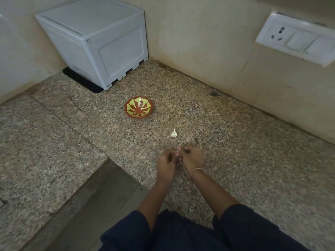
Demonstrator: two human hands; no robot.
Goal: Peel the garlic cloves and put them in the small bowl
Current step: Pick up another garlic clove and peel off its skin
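Observation:
A small brown bowl [139, 107] with a yellow-green pattern stands on the speckled granite counter [253, 160]; nothing shows inside it. A white garlic bulb [173, 133] lies on the counter between the bowl and my hands. My left hand [165, 164] and my right hand [192, 158] are held together just in front of the bulb, fingers curled toward each other. They pinch a small pale garlic clove [177, 152] between the fingertips; most of it is hidden by my fingers.
A white plastic box [97, 40] on a black mat stands in the back left corner. A wall socket and switch plate [297, 38] is at the upper right. The counter drops to a lower ledge [101, 201] at my left. A dark speck [214, 93] lies near the wall.

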